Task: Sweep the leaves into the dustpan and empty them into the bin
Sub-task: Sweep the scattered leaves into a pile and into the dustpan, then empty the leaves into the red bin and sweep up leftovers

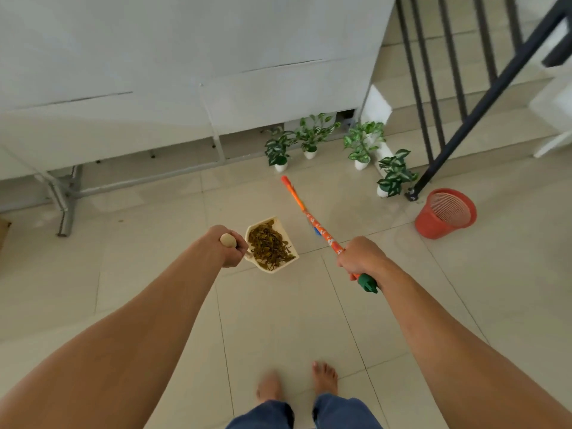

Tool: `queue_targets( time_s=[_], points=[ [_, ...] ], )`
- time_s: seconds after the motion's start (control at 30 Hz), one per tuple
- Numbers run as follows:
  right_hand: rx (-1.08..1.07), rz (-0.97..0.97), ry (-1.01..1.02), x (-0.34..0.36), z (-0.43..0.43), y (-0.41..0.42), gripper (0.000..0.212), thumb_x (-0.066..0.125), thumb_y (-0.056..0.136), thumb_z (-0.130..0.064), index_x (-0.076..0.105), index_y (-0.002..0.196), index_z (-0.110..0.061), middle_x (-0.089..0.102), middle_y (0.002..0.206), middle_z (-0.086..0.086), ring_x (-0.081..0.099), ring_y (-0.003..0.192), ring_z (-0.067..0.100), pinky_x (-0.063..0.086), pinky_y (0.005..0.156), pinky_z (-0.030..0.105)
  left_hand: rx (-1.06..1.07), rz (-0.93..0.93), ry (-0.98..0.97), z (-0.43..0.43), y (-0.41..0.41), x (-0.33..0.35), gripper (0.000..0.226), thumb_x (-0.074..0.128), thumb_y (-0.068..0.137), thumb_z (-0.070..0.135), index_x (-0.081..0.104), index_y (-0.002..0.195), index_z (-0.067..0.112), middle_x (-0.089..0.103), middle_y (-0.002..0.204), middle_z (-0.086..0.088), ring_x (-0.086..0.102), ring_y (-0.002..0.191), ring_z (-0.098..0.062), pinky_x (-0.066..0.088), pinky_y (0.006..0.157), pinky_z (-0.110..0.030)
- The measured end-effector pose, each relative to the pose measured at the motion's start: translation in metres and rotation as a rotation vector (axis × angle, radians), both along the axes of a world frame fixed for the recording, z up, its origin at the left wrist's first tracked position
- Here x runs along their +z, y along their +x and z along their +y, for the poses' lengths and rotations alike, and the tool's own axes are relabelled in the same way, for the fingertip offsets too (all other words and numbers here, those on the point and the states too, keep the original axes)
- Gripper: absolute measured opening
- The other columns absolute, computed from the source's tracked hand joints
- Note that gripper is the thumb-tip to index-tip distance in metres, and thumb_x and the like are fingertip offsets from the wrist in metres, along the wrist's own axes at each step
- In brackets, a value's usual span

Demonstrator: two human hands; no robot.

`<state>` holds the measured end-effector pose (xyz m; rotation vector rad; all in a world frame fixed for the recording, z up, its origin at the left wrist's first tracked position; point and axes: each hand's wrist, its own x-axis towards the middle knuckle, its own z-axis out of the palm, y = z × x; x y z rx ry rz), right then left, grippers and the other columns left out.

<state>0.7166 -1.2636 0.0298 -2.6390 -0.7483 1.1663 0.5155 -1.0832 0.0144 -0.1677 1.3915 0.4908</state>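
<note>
Two bare arms fill the lower half of the frame, reaching toward its middle over the pale tiled floor (pixel 154 274). At right of centre, the red slatted bin (pixel 445 213) stands on the tiles, beside the foot of the dark stair railing (pixel 483 97). The orange broom handle (pixel 312 221) runs diagonally from the right hand (pixel 360 257), whose fingers are wrapped round it just above the green end cap, up toward the potted plants (pixel 311 136); its brush end is not clearly visible. The left hand (pixel 229 246) is closed on the cream dustpan's (pixel 291 263) wooden grip. The brown leaves (pixel 269 246) lie heaped inside the pan, at frame centre. The bin lies well to the right of the pan, beyond the broom, so the loaded pan would likely have to cross that handle to reach it.
</note>
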Motion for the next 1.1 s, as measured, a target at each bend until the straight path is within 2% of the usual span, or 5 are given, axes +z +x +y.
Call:
queue_targets(
  time_s=[0.1, 0.5, 0.67, 0.93, 1.1],
  points=[
    [-0.076, 0.002, 0.019, 0.007, -0.009, 0.003, 0.019, 0.055, 0.088, -0.014, 0.069, 0.091, -0.001, 0.065, 0.055, 0.005, 0.061, 0.053, 0.017, 0.046, 0.054, 0.024, -0.128, -0.020, 0.017, 0.009, 0.020, 0.008, 0.010, 0.053, 0.094, -0.002, 0.048, 0.088, 0.005, 0.048, 0.071, -0.008, 0.043, 0.048, -0.006, 0.042, 0.035, -0.016],
    [-0.387, -0.009, 0.072, 0.018, -0.077, 0.010, 0.020, 0.053, 0.088, -0.012, 0.068, 0.095, 0.001, 0.063, 0.051, 0.005, 0.054, 0.043, 0.015, 0.043, 0.051, 0.023, -0.352, -0.056, 0.070, -0.004, 0.098, 0.033, 0.013, 0.048, 0.093, -0.001, 0.051, 0.103, 0.006, 0.047, 0.070, -0.008, 0.045, 0.041, -0.009, 0.042, 0.035, -0.015],
    [-0.477, -0.018, 0.064, 0.024, -0.116, 0.023, 0.014, 0.054, 0.085, -0.011, 0.063, 0.077, -0.003, 0.063, 0.049, 0.005, 0.053, 0.040, 0.016, 0.042, 0.049, 0.023, -0.443, -0.065, 0.080, -0.029, 0.135, 0.045, 0.009, 0.046, 0.092, -0.001, 0.050, 0.095, 0.005, 0.047, 0.069, -0.007, 0.046, 0.044, -0.008, 0.040, 0.034, -0.014],
    [-0.645, 0.023, 0.108, 0.030, -0.201, 0.058, 0.015, 0.057, 0.082, -0.009, 0.065, 0.089, 0.002, 0.061, 0.050, 0.007, 0.052, 0.029, 0.011, 0.042, 0.044, 0.021, -0.608, -0.076, 0.121, -0.095, 0.201, 0.065, 0.013, 0.046, 0.091, -0.004, 0.051, 0.083, 0.004, 0.047, 0.068, -0.009, 0.046, 0.048, -0.008, 0.037, 0.032, -0.014],
    [-0.714, 0.067, 0.157, 0.044, -0.264, 0.088, 0.015, 0.060, 0.080, -0.009, 0.066, 0.088, 0.002, 0.063, 0.055, 0.008, 0.057, 0.042, 0.017, 0.044, 0.047, 0.024, -0.668, -0.078, 0.123, -0.152, 0.250, 0.081, 0.014, 0.044, 0.089, -0.005, 0.051, 0.081, 0.005, 0.048, 0.069, -0.009, 0.045, 0.051, -0.006, 0.036, 0.032, -0.013]
  ],
)
